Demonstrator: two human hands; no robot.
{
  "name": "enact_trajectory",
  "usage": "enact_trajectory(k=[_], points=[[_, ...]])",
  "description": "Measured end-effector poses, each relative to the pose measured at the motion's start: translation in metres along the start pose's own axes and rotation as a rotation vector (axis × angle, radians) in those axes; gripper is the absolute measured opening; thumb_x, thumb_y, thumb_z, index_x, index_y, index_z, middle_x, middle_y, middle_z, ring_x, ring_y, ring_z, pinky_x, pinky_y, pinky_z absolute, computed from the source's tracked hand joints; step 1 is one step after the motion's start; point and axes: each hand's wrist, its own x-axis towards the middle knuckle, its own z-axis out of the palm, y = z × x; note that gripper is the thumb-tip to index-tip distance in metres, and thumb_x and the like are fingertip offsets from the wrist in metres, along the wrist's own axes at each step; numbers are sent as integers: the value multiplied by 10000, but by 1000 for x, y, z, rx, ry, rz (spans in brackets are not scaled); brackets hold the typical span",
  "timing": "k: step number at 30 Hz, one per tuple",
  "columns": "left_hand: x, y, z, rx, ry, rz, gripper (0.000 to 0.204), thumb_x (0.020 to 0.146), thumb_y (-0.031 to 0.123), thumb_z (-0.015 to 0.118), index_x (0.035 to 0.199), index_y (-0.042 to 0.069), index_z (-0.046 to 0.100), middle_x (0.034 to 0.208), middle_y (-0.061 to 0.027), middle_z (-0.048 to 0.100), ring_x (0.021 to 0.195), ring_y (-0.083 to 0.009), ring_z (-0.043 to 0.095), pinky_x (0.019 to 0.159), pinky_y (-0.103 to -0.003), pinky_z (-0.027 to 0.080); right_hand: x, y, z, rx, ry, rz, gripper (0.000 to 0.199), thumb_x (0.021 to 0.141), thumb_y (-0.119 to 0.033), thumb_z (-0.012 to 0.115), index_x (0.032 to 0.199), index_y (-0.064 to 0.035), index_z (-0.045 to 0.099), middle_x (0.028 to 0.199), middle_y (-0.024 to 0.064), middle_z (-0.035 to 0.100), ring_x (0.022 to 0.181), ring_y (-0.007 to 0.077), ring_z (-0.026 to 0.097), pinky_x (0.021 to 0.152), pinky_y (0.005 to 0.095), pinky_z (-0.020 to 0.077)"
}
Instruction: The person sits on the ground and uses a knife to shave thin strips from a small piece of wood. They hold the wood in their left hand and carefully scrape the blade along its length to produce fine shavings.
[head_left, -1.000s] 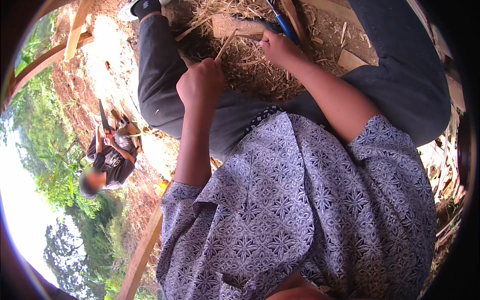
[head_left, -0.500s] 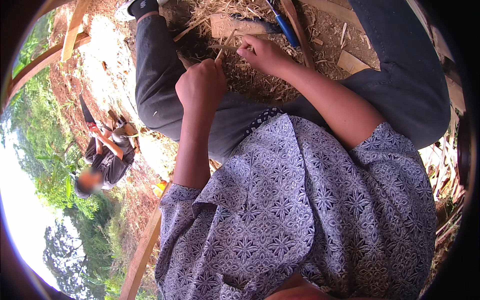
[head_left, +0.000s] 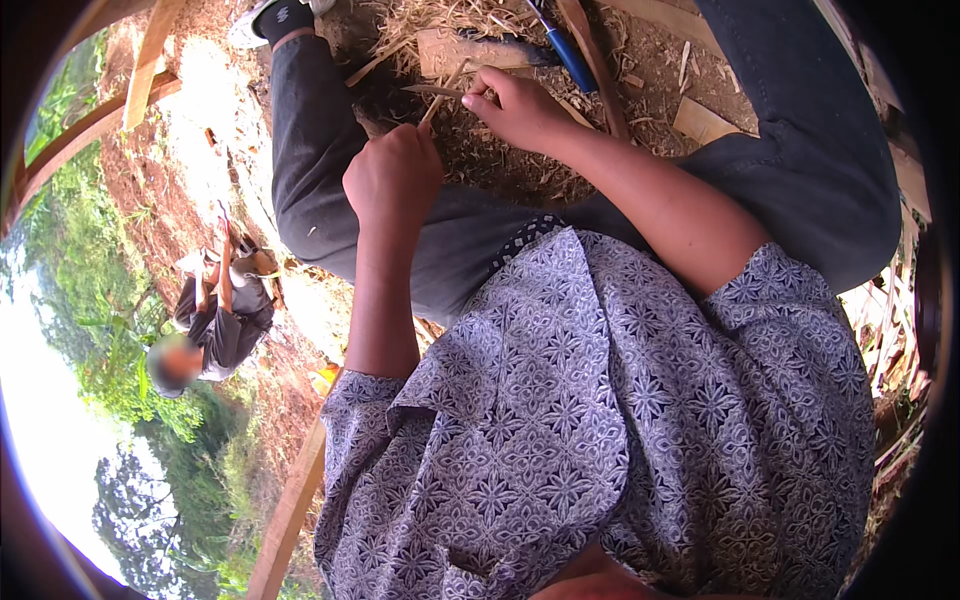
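My left hand (head_left: 393, 178) is closed around the lower end of a thin pale wooden stick (head_left: 453, 80), which points up and to the right from the fist. In my right hand (head_left: 512, 112), fingers curled, is a small knife; its handle is hidden in the grip. The narrow knife blade (head_left: 432, 90) points left and crosses the stick just above my left fist. From this angle I cannot tell how deeply the edge bites. Both hands are in front of my lap, between my spread legs.
Wood shavings (head_left: 480, 170) cover the ground. Beyond the hands lie a flat board (head_left: 445, 52) and a blue-handled tool (head_left: 571, 62) beside a curved wooden piece (head_left: 600, 70). A wood offcut (head_left: 703, 122) lies right. Another person (head_left: 225, 315) sits at far left.
Both my hands have shifted slightly left, the knife blade moving left across the stick. The other person's arms have swung, and the dark blade they held out no longer shows clearly.
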Motion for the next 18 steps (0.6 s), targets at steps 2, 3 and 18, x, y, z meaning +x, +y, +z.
enact_trajectory(k=[2, 3, 18], points=[[0, 1, -2, 9, 3, -4, 431, 1007, 369, 587, 685, 103, 691, 670, -159, 698, 637, -359, 716, 563, -475, 558, -5, -6, 0, 38, -36, -12, 297, 1007, -378, 644, 1072, -89, 626, 774, 139, 667, 727, 306, 684, 681, 443, 500], [0, 2, -4, 1, -27, -14, 424, 1014, 376, 580, 720, 96, 701, 695, -169, 704, 673, -373, 718, 594, -492, 560, -8, -7, -1, 30, -54, -12, 295, 1007, -374, 643, 1071, -86, 626, 777, 141, 669, 734, 312, 686, 684, 445, 502], [1, 8, -6, 52, -7, 44, 411, 1016, 382, 573, 736, 116, 713, 711, -121, 723, 643, -337, 720, 558, -461, 550, 2, 5, -1, 13, 10, 9, 282, 1003, -362, 636, 1098, -97, 630, 889, 169, 723, 829, 361, 714, 746, 465, 530]])
